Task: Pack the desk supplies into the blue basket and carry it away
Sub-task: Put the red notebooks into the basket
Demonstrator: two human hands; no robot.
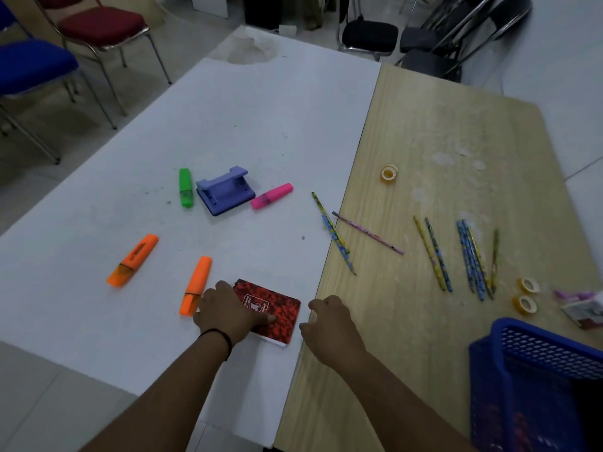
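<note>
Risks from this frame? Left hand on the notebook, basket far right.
1. The left hand rests on the red notebook beside an orange highlighter; lifting may knock it.
2. The blue basket sits at the wooden table's edge; a drop-in could tip it.
3. The loose pencils may roll.

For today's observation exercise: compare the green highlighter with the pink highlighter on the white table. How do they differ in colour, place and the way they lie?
The green highlighter lies left of the purple hole punch; the pink highlighter lies to its right. The green one points almost straight away from the viewer, while the pink one lies slanted, nearly crosswise. Both are short, capped markers lying flat on the white table, untouched by either hand.
</note>
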